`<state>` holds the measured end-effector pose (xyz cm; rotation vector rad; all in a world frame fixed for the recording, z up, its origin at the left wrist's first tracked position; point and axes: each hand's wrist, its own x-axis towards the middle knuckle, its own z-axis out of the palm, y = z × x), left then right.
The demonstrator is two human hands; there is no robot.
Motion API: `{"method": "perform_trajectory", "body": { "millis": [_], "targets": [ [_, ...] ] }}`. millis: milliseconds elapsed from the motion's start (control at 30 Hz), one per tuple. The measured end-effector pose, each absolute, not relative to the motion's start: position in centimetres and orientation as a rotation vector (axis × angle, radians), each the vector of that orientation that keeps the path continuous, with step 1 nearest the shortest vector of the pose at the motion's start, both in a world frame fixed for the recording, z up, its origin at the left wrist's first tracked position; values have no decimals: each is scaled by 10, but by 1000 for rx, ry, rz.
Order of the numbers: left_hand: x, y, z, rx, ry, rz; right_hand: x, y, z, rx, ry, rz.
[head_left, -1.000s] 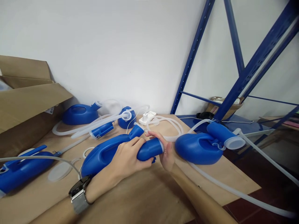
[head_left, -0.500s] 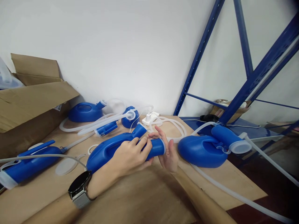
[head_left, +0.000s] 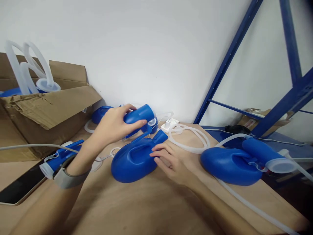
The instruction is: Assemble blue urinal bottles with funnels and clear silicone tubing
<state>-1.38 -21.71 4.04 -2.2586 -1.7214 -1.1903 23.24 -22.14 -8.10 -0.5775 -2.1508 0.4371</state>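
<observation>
**Left hand held the blue plastic cylinder aloft; right hand was nearer the bottle**

The left hand [head_left: 116, 123] gripped the blue plastic cylinder [head_left: 143, 113] from its left end, fingers over the top and thumb along the near side, keeping it clear of the bench [head_left: 127, 209]. The cylinder's long axis ran mostly left to right, rising slightly toward its rim end, which was turned away from the palm.

Below it, on the near side, the blue handled bottle [head_left: 133, 168] lay on the bench, its long axis slanting from near left to far right. Its neck [head_left: 160, 137] pointed away from the person and rightward, just below and to the right of the cylinder's rim as viewed.

The right hand [head_left: 173, 164] was the nearer of the two to that bottle. It was empty, its fingers parted and loosely bent, with the tips at the bottle's right side, close to the neck; whether they touched it could not be told. Beyond this hand lay a coil of white tubing [head_left: 201, 149], and to its right a second blue bottle [head_left: 215, 166].
</observation>
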Motion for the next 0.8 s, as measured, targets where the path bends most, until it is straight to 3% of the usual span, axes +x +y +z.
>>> {"method": "perform_trajectory", "body": {
  "millis": [100,267,500,800],
  "targets": [
    [-38,-217,52,-2219,-1943,-1095,188,-215,-44,-504,-2312,6],
    [-58,-215,55,-2049,-1991,-1108,93,-187,-4,-955,-2960,-2],
    [-68,-217,58,-1887,-1868,-1343,-6,-148,-48,-1021,-3435,117],
    [-67,-221,64,-1932,-1883,-1311,-8,-129,-64,-1073,-3424,139]
  ]
}}
